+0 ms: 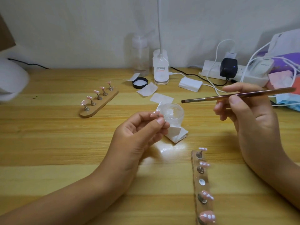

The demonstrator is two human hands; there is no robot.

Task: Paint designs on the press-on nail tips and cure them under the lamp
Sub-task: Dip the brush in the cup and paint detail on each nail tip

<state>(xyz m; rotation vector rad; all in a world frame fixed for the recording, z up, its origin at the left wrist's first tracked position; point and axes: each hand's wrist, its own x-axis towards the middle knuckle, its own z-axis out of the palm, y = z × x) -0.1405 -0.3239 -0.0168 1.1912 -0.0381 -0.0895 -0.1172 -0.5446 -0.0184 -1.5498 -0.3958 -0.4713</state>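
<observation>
Head view | left hand pinches glossy pink nail tip | right hand grips slim brown brush

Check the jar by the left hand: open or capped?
Open. The jar has no lid on and its whitish contents show; a black lid lies upturned on the table behind it.

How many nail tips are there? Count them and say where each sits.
10 nail tips: five on the far holder, four on the near holder, whose middle spot is empty, one pinched in the left hand.
</observation>
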